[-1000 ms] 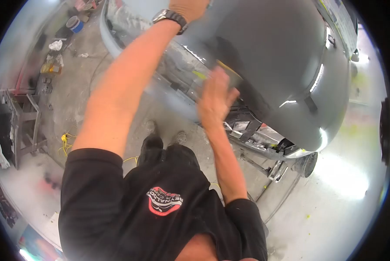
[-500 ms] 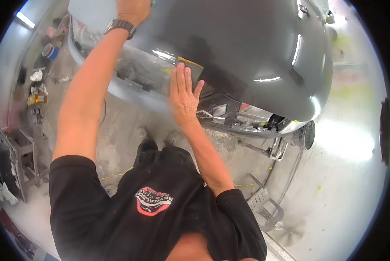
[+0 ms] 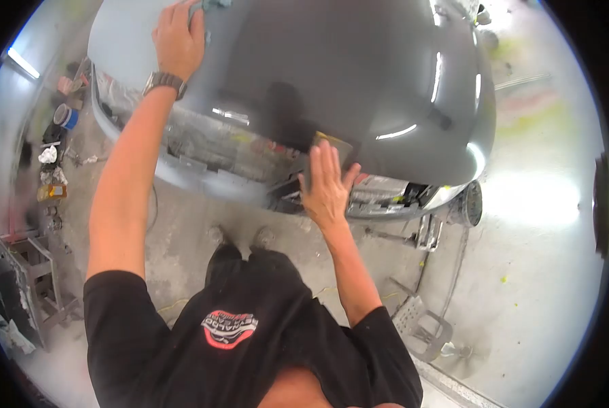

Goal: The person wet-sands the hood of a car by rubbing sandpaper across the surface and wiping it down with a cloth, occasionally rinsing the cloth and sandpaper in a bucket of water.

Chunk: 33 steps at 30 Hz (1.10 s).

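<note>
My right hand [image 3: 328, 194] is over the front edge of a dark grey glossy car hood [image 3: 359, 61], its fingers laid along a grey sanding pad with a yellowish edge [image 3: 335, 144] and its thumb at the side. The pad is pressed between the fingers and the hood's edge. My left hand [image 3: 178, 42], with a watch [image 3: 165, 83] on the wrist, rests flat on the light grey part of the hood, fingers stretched out. A teal cloth or sponge [image 3: 216, 3] lies beside its fingertips, cut off by the frame's top.
Below the hood is the open front end with a light bumper [image 3: 195, 180]. A metal bracket [image 3: 428, 232] juts out near a wheel [image 3: 469, 204]. A frame stand [image 3: 39, 279] and a blue-white bucket [image 3: 65, 115] are at left; a grey chair-like object [image 3: 423, 330] lies at lower right.
My right hand and the pad have moved along the hood's front edge to the right. My left hand has come lower into view, now flat on the light part. The whole view has shifted.
</note>
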Each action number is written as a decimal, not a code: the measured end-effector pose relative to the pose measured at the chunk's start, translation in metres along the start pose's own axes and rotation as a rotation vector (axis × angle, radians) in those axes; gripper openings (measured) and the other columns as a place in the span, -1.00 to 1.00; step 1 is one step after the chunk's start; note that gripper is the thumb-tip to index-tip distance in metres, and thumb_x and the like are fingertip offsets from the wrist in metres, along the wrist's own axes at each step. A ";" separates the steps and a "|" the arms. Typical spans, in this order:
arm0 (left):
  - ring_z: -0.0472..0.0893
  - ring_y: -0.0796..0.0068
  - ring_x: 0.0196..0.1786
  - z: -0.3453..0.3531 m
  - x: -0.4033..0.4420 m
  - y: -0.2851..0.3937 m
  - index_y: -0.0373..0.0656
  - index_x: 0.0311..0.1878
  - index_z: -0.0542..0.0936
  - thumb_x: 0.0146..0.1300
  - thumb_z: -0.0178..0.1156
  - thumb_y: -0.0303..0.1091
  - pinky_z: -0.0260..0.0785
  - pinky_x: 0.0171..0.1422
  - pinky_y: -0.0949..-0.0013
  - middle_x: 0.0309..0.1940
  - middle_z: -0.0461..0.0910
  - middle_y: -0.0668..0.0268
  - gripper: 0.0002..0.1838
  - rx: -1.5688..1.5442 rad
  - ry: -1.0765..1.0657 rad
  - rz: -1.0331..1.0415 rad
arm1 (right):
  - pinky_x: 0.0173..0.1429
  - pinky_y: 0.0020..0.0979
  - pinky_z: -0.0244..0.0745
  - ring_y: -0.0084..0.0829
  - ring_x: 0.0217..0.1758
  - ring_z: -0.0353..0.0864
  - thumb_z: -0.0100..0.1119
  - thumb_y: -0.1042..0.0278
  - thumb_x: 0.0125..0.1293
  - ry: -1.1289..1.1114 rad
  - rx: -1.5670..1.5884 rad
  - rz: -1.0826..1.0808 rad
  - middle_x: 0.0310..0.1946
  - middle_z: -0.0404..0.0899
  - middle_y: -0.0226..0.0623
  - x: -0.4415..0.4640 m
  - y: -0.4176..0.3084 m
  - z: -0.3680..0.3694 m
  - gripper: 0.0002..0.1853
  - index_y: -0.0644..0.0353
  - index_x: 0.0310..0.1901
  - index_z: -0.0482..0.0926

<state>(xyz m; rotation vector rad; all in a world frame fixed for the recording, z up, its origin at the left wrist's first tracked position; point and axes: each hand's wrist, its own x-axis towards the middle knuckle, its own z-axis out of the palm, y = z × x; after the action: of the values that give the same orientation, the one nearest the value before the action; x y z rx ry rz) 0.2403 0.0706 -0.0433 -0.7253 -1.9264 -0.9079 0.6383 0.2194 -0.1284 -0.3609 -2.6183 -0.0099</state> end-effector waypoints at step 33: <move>0.55 0.05 0.29 -0.014 0.009 0.015 -0.15 0.28 0.62 0.48 0.20 -0.41 0.27 0.43 0.05 0.22 0.60 0.10 -0.66 -0.144 -0.082 -0.105 | 0.73 0.32 -0.17 -0.16 0.78 -0.03 -0.16 0.04 0.67 -0.283 0.058 -0.004 0.72 0.05 -0.23 0.371 0.195 -0.038 -0.36 0.10 0.65 0.12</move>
<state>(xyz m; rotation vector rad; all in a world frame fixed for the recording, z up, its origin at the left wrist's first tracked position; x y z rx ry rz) 0.2542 0.0687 -0.0260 -0.7605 -2.0022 -1.1060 0.3935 0.4980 0.0696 -0.3589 -2.8911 0.1234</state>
